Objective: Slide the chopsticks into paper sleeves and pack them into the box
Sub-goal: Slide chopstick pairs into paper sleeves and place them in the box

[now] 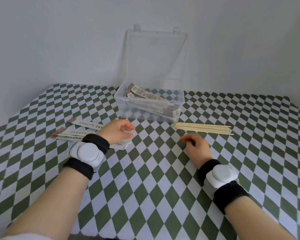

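A clear plastic box (121, 103) stands at the back of the table, lid up, with several sleeved chopsticks (145, 96) lying inside. Bare wooden chopsticks (203, 128) lie in a bundle to the right of the box front. Empty paper sleeves (73, 132) lie in a loose pile at the left. My left hand (118, 132) rests over the right ends of those sleeves, fingers curled loosely, with nothing clearly gripped. My right hand (196, 146) hovers just in front of the bare chopsticks, fingers apart and empty.
The table wears a green-and-white checked cloth (145, 170). A pale wall stands right behind the box. Both wrists carry white devices on black bands.
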The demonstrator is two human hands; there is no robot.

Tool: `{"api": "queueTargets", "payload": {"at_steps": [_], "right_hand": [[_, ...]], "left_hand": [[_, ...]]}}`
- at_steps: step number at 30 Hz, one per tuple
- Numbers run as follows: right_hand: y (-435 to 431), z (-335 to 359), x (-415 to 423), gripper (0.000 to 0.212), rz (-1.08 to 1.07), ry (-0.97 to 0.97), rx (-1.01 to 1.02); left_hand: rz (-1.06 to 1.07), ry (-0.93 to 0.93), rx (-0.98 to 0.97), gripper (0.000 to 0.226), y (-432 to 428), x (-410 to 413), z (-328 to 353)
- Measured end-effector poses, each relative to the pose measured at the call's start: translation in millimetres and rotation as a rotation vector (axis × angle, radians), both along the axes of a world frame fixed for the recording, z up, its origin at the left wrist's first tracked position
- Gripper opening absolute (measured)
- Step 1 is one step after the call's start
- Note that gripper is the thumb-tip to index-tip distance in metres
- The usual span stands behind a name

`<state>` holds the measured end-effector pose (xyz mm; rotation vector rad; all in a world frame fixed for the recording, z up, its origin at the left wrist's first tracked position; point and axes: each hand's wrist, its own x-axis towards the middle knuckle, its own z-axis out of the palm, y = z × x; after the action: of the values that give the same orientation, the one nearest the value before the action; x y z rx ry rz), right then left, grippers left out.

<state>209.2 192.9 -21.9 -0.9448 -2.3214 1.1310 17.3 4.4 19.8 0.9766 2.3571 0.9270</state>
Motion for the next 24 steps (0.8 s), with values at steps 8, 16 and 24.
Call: {"api": "queueTargets", "payload": {"at_steps": [8,16,24], "right_hand": [[-6,-5,1,0.034,0.034,0.022,-0.029],[-13,-9,3,0.034,0.108,0.134,-0.093],[-19,-1,1,0.008,0.321,0.168,-0.148]], "left_hand": [[-0.101,0.215,-0.245,0.022,-16,-2,-5],[-0.161,0.211,-0.008,0.015,1,20,16],[-0.324,0.279,-0.03,0.019,52,75,-6]]}}
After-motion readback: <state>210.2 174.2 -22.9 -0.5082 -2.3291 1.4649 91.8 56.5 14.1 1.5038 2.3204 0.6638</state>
